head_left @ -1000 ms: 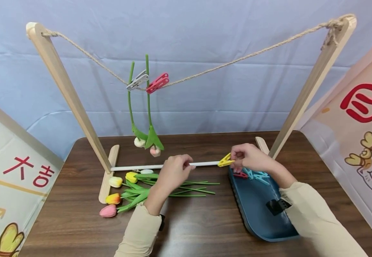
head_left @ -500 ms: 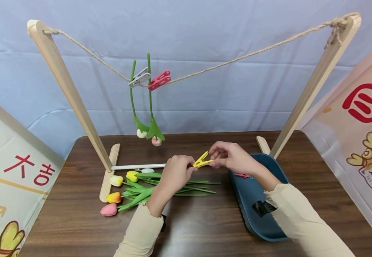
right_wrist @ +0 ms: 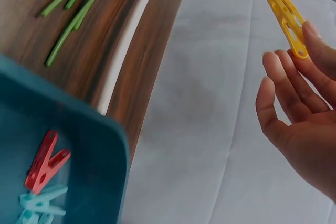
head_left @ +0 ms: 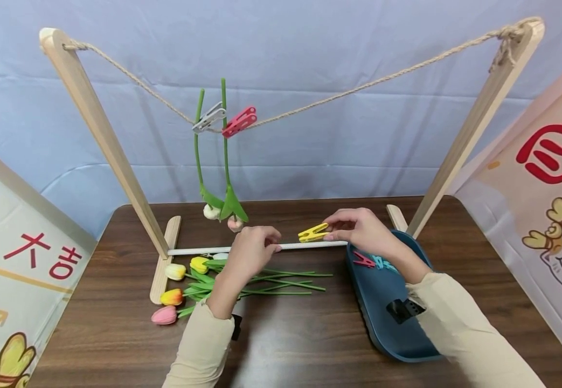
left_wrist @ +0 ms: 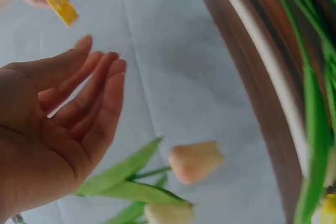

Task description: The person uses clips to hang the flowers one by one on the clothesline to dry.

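Yellow clothespin [head_left: 311, 234], just right of centre in the frame.
Right hand [head_left: 360, 230] pinching the clothespin's end between thumb and fingers; left hand [head_left: 251, 249], at centre, loosely curved, thumb just off the fingertips. Banner [head_left: 23, 293], lower left: red characters 大吉. Banner [head_left: 504, 210], right edge: large red character, reading uncertain. Tray [head_left: 380, 307], lower right: red and turquoise clothespins [right_wrist: 42, 166].

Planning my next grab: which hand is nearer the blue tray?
Right. The right hand, pinching a yellow clothespin, is near the far end of the blue tray; the left hand is well off to the tray's left.
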Action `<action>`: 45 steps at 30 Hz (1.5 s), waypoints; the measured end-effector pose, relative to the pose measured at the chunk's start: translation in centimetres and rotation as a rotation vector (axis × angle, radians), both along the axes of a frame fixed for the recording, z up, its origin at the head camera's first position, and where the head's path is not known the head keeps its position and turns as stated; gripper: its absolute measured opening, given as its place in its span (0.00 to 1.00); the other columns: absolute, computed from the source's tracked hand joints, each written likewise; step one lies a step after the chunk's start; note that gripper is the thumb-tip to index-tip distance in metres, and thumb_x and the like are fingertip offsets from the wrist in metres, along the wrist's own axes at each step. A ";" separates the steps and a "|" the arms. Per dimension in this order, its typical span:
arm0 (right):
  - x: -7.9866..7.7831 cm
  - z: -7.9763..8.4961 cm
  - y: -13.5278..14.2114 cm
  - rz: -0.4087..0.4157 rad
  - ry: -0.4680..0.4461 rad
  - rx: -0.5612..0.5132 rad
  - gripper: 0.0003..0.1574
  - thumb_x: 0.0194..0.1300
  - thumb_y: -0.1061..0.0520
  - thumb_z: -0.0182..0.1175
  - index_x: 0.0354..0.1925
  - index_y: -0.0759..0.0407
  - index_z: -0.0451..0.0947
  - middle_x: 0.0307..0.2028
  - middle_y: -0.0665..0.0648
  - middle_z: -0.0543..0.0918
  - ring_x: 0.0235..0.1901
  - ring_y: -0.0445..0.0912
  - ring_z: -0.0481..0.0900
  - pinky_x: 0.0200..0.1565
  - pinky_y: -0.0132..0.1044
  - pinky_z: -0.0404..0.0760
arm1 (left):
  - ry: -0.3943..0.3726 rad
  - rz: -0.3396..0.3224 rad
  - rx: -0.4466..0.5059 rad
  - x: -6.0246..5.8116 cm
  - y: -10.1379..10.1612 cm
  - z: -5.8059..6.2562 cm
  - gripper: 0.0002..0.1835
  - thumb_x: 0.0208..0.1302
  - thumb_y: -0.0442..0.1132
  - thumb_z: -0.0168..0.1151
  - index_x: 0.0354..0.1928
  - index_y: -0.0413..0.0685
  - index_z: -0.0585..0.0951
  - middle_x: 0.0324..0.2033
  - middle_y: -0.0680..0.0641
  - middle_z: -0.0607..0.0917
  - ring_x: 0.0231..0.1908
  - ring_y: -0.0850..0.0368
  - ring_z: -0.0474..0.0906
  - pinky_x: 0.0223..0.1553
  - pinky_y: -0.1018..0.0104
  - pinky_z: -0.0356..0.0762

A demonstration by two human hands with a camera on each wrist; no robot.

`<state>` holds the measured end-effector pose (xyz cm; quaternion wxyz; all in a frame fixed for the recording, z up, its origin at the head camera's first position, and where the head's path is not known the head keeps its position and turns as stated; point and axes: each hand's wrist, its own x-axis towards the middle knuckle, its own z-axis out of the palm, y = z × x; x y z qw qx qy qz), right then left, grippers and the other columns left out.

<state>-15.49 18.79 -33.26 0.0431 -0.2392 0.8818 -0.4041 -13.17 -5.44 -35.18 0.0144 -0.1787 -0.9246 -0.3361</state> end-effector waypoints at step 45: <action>0.5 -1.6 5.2 -0.093 -0.055 0.097 0.10 0.54 0.64 0.64 0.36 0.69 0.81 0.28 0.56 0.82 0.23 0.44 0.76 0.25 0.33 0.76 | -0.201 0.083 -0.472 -0.3 -2.7 -8.2 0.19 0.62 0.26 0.52 0.13 0.46 0.68 0.15 0.46 0.71 0.17 0.56 0.67 0.17 0.64 0.60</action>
